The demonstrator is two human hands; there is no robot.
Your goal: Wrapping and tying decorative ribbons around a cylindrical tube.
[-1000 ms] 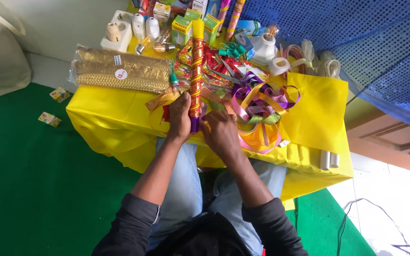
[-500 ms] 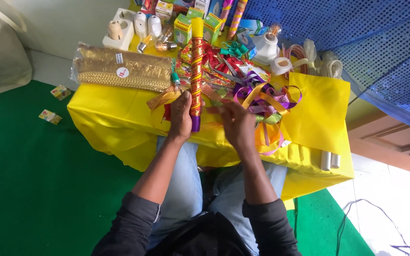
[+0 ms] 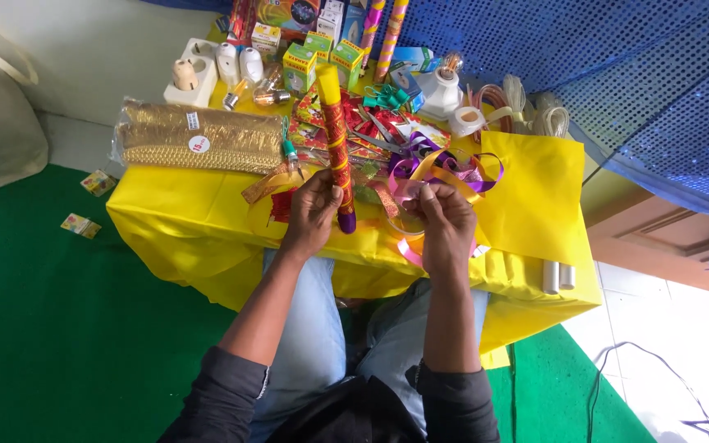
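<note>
Head view, looking down on a low table with a yellow cover [image 3: 190,213] and the person's lap below it. Left hand [image 3: 312,215] sits at centre, fingers curled around the lower end of a long decorated stick [image 3: 337,143], red and yellow with a purple tip. The stick runs up toward 12 o'clock, tilted slightly left at the top. Right hand [image 3: 446,223] is just at 3 o'clock of the left, fingers pinched on a pink ribbon [image 3: 408,193] that loops down under the hand; thumb and fingertips nearly together, the rest loosely curled. A tangle of purple and yellow ribbons [image 3: 453,168] lies at 12 to 1 o'clock of the right hand. Gold trim packs [image 3: 198,139] lie at 10 o'clock of the left hand. White sockets [image 3: 198,70] and small green-yellow boxes [image 3: 322,57] sit along the far edge near 11 to 12 o'clock. White tape roll [image 3: 465,121] at 1 o'clock. Two small silver tubes [image 3: 558,277] at 4 o'clock on the table edge. Green floor [image 3: 59,328] at 8 o'clock. Blue sequin cloth [image 3: 617,66] at 2 o'clock.
</note>
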